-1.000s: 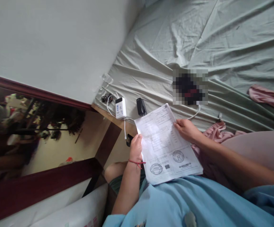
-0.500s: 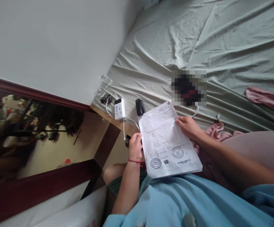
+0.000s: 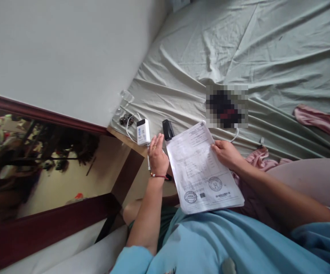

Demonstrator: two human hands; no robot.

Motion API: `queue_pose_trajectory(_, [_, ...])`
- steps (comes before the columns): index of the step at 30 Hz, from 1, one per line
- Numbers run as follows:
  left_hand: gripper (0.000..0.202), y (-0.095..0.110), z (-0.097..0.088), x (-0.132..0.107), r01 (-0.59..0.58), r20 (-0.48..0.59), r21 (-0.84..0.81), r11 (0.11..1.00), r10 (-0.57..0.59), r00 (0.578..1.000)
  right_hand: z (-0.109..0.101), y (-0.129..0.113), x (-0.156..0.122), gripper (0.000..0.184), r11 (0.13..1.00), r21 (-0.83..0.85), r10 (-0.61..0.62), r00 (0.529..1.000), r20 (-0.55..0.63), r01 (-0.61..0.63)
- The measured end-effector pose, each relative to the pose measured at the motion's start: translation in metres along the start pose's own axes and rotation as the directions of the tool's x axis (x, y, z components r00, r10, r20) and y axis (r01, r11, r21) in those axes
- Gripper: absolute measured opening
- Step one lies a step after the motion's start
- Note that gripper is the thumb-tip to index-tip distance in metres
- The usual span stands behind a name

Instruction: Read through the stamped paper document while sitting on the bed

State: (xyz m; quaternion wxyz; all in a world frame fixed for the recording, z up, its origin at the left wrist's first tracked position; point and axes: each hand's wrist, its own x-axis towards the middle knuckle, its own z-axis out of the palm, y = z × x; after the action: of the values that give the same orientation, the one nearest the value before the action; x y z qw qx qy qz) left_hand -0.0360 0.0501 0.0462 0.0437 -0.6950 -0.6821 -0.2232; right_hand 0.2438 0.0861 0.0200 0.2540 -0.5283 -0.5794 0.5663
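My right hand (image 3: 226, 153) grips the right edge of a stack of printed papers (image 3: 200, 163), thumb on top. The top sheet bears round stamps and a barcode, and the lower edge of the stack rests against my blue shirt. Off the papers' left side, my left hand (image 3: 157, 154) has its fingers stretched forward with nothing seen in it. Just beyond its fingertips lies a black stapler-like object (image 3: 168, 130) at the papers' upper left corner. To the left of that stands a white box-shaped device (image 3: 143, 132) with cables, close to my left fingers.
A pale green sheet (image 3: 182, 76) covers the bed. Black coiled cable (image 3: 126, 120) lies near the wall. A pixelated dark patch (image 3: 227, 108) sits beyond the papers, with a white cable below it. Pink cloth (image 3: 319, 120) lies at right. The wooden edge (image 3: 126, 140) borders a drop at left.
My left hand has let go of the papers' left edge and moved forward toward the black stapler-like object, fingers now extended. My right hand still holds the stack in place.
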Motion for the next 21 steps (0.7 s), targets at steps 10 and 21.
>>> queue_pose_trajectory(10, [0.069,-0.009,0.038,0.0,-0.036,-0.044,-0.031,0.999,0.035,0.998,-0.003,-0.007,0.0,0.024,0.994,-0.037,0.108,0.994,0.032,-0.107])
queue_pose_trajectory(21, [0.064,-0.004,0.031,0.002,0.063,0.044,0.062,0.996,-0.066,0.997,-0.005,-0.008,0.001,0.028,0.995,-0.082,0.065,0.998,0.005,-0.064])
